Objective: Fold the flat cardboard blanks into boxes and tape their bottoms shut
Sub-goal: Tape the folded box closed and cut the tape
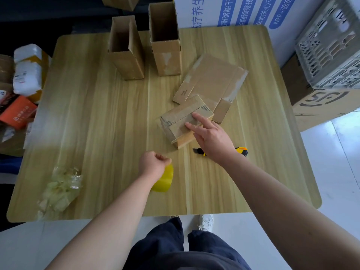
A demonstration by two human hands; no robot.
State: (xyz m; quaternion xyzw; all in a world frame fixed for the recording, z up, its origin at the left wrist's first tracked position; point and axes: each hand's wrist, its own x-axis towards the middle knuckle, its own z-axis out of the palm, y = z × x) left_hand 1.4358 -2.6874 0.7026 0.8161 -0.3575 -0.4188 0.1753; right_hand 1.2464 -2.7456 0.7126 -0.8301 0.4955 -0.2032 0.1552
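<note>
Head view, item one: small box (175,123) lying bottom-up on the table (97,133), directly under the fingertips of the right hand (212,139), whose straight fingers press flat on the taped seam, apparently to hold the flaps shut and rub the tape down. Item two: yellow tape roll (165,180), gripped by the clenched left hand (153,163) just short of the box's near corner, probably to keep the strip taut. Item three: flat blank (212,78), unfolded, just beyond the right fingertips; utility knife (242,150) beneath the right wrist.
</note>
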